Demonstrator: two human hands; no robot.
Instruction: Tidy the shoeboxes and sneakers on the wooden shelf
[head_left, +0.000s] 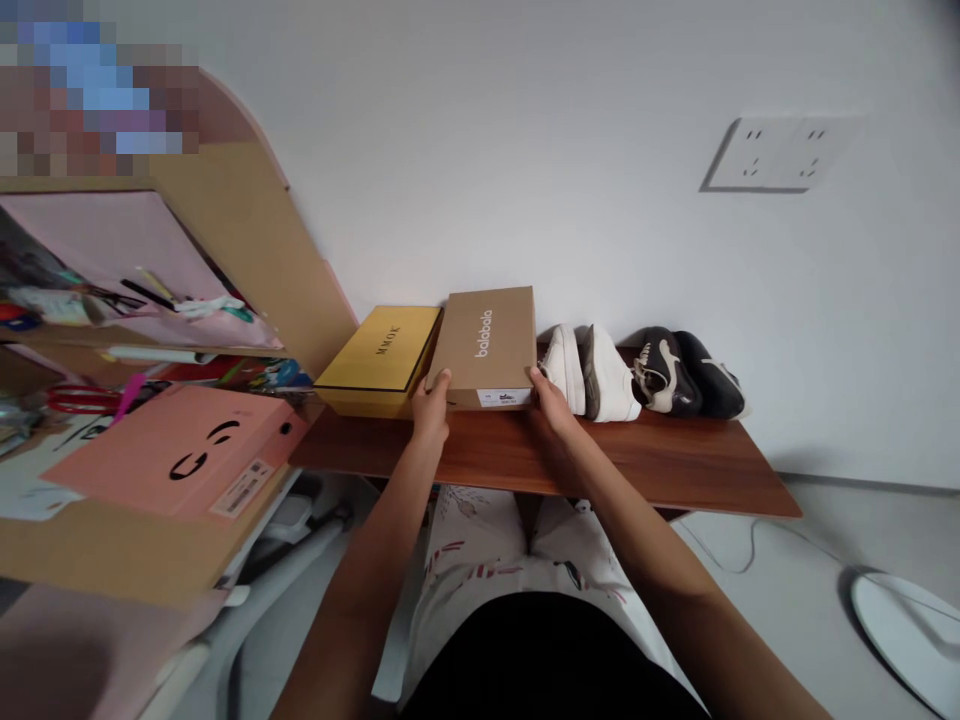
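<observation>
Between my two hands is a brown shoebox [487, 330] marked "balabala", with a white label on its near side. My left hand [431, 408] grips its near left corner, thumb on the edge and the other fingers partly hidden. At the near right corner, my right hand [553, 402] holds it the same way. A yellow shoebox [379, 350] lies just left of it on the brown wooden shelf [622, 465]. To the right stand white sneakers [611, 380], close to my right hand, and beyond them black shoes [679, 370] with light trim. I cannot tell whether the brown box touches the shelf.
On the left, a desk [135, 560] bears a pink shoebox [180, 450], with papers and pens on its shelving. A white wall with a socket panel [784, 152] rises behind the shelf. A white round base [911, 630] and a cable lie on the floor at right.
</observation>
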